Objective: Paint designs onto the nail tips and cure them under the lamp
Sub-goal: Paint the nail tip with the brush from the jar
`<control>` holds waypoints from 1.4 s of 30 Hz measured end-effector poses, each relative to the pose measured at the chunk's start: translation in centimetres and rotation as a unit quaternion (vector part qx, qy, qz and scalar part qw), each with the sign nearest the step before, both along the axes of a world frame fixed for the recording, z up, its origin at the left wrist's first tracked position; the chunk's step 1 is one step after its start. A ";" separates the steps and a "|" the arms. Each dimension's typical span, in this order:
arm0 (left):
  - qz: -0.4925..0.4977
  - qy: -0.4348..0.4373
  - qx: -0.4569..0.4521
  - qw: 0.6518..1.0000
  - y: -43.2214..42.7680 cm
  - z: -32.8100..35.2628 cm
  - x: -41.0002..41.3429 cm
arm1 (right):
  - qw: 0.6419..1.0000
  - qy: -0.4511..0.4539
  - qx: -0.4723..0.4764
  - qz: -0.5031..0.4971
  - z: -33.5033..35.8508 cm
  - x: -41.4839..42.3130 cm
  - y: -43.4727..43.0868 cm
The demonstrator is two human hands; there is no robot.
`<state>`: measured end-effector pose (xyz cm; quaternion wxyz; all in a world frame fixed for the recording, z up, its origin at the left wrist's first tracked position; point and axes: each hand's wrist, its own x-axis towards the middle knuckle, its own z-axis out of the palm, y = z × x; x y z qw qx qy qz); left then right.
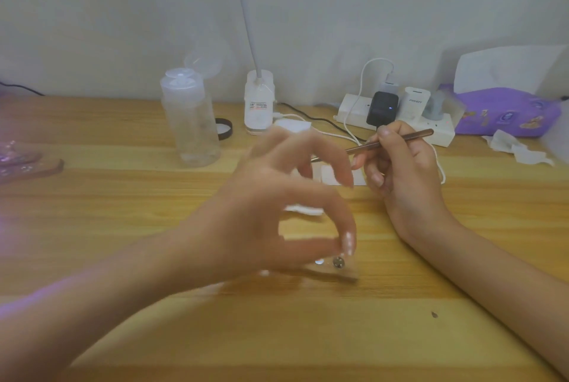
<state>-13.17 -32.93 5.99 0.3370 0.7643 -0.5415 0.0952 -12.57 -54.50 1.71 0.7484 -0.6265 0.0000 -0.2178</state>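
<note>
My left hand [277, 206] hovers blurred over the middle of the wooden table [154, 258]; its thumb and forefinger pinch a pale pink nail tip [349, 243] just above a small clear stand with a metal stud [338, 264]. The other fingers are spread and raised. My right hand [400, 172] grips a thin brown nail brush [409, 136] like a pen, its working end pointing left behind my left fingers. A white gooseneck lamp [258, 104] stands at the back centre by the wall.
A clear plastic pump bottle [191, 119] stands back left, a black-rimmed lid [224, 128] beside it. A white power strip [397, 122] with plugs and cables lies back right, then a purple tissue pack [508, 110] and crumpled wipes [517, 147]. White pads [304, 209] lie mid-table.
</note>
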 end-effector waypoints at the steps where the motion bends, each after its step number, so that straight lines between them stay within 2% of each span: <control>1: 0.001 -0.017 0.020 1.000 0.0 -0.6 -0.3 | 1.000 0.000 0.001 0.000 0.0 0.0 0.0; 4: 0.011 -0.027 0.050 0.998 0.1 -1.9 -0.8 | 1.000 0.000 0.003 0.003 0.1 0.1 0.1; 8: 0.040 -0.003 0.043 0.998 0.1 -2.7 -0.8 | 1.000 -0.002 0.000 0.003 0.1 0.1 0.1; 18: 0.100 0.105 0.083 0.986 0.1 -3.4 -0.3 | 1.000 -0.007 -0.001 0.003 0.0 0.2 0.2; 26: 0.135 0.067 0.104 0.983 1.4 -2.9 0.1 | 1.000 -0.012 0.004 0.007 -0.2 0.3 0.0; 42: 0.165 0.119 0.112 0.973 1.9 -3.3 -0.5 | 1.000 -0.009 0.011 0.014 -0.2 0.2 -0.1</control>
